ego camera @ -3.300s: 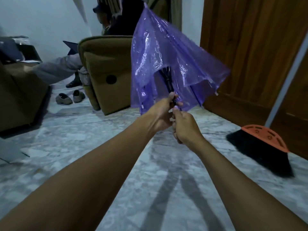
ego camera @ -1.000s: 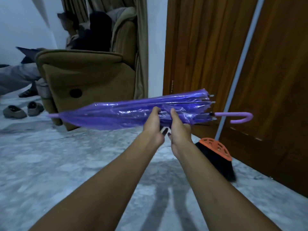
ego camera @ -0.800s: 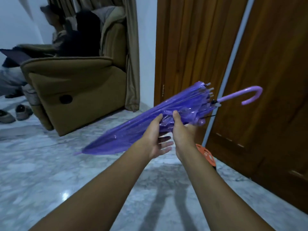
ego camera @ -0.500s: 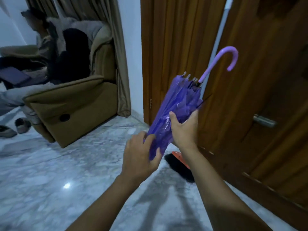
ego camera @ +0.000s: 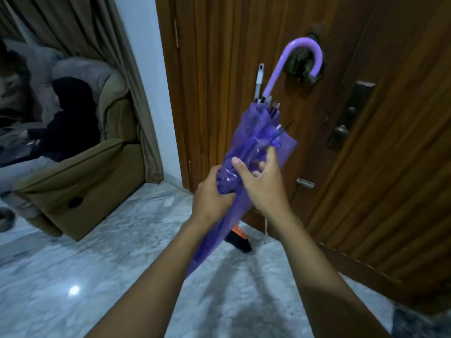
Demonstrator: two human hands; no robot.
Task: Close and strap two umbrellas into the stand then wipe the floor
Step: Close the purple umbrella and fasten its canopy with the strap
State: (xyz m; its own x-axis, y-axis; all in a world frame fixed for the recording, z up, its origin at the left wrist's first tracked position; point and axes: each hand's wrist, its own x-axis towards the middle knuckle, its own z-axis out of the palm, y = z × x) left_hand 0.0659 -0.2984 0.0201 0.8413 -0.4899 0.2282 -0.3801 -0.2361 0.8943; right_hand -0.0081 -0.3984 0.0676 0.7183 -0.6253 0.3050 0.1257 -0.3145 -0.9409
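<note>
A closed purple see-through umbrella [ego camera: 253, 135] stands nearly upright in front of me, its lilac hook handle [ego camera: 302, 57] at the top and its tip pointing down at the floor. My left hand [ego camera: 212, 198] grips the folded canopy around its middle. Just above and to the right, my right hand [ego camera: 261, 181] has its fingers curled into the loose canopy folds. No stand or second umbrella is in view.
A broom with an orange head [ego camera: 238, 237] leans against the brown wooden door [ego camera: 366, 167], its grey pole behind the umbrella. An olive armchair [ego camera: 80, 172] with a seated person stands at the left. The floor is grey marble [ego camera: 73, 276].
The umbrella went from half open to closed, then swung from lying level to nearly upright with the handle up. Both hands shifted onto the canopy's middle, and my view turned toward the door.
</note>
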